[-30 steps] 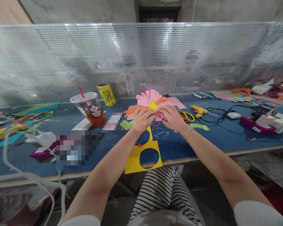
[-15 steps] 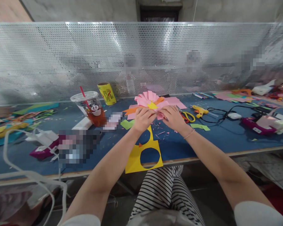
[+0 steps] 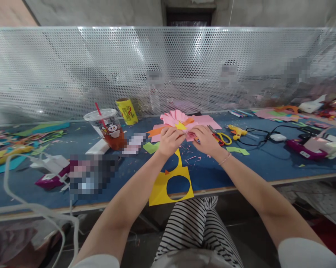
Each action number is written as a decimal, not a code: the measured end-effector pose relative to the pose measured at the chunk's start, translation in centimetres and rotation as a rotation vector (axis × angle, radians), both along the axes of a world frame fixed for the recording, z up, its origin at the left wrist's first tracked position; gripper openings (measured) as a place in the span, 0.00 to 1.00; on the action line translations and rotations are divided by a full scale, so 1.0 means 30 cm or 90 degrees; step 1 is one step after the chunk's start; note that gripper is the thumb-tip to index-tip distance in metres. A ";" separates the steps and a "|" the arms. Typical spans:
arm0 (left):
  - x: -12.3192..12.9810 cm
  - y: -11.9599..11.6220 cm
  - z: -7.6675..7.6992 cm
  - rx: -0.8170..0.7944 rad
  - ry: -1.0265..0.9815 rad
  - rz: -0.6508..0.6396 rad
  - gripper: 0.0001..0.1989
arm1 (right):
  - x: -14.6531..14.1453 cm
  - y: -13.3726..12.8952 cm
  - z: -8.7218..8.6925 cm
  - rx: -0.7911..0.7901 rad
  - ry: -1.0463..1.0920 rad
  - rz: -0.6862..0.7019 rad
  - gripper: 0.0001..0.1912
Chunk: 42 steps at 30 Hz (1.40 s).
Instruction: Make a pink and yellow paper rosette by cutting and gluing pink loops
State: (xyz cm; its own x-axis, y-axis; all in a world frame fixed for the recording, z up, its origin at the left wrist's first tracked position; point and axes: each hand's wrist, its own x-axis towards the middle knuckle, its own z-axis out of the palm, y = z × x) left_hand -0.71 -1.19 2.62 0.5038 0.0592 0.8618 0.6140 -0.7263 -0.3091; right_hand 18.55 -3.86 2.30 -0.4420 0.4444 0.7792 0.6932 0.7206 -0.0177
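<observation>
A pleated pink paper flower with a yellow centre is held between my two hands over the table. My left hand grips its near left side with curled fingers. On the right, my right hand pinches the pleats at the near edge. Orange paper strips stick out beside the flower, partly hidden. Below my hands lies a yellow sheet with round holes cut out, overhanging the table's front edge. Scissors with yellow and red handles lie just right of my right hand.
A lidded drink cup and a yellow cardboard tube stand to the left. A yellow glue gun with a black cord lies right of the scissors. Purple power strips sit at both sides. A perforated metal screen borders the back.
The pink pleats near my right hand have shifted slightly, lying lower at the flower's right side. Both hands keep nearly the same place and hold.
</observation>
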 end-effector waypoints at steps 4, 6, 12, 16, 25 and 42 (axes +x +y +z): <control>0.004 -0.002 0.007 -0.019 -0.014 -0.010 0.10 | 0.003 0.004 -0.002 0.011 0.022 0.008 0.18; 0.006 -0.008 0.012 -0.026 -0.015 0.003 0.10 | 0.004 0.002 0.002 0.013 0.017 0.009 0.18; 0.011 -0.024 0.023 -0.029 0.012 0.017 0.10 | 0.007 0.000 0.010 -0.005 -0.016 0.020 0.17; 0.023 -0.007 0.017 -0.062 -0.055 0.014 0.08 | 0.008 0.004 -0.001 0.026 0.044 0.005 0.19; 0.076 0.000 0.029 -0.542 -0.424 -0.204 0.06 | 0.049 0.035 -0.007 0.075 0.266 -0.039 0.36; 0.055 0.001 0.053 -0.866 -0.579 -0.339 0.20 | 0.071 0.112 -0.042 -0.261 0.507 0.012 0.26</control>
State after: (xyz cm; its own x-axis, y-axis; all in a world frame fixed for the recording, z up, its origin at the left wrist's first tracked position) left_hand 0.94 -1.15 4.21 0.1252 0.9337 0.3354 -0.1481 -0.3167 0.9369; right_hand 20.68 -0.49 1.04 0.1517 0.7532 0.6401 0.3532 0.5636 -0.7467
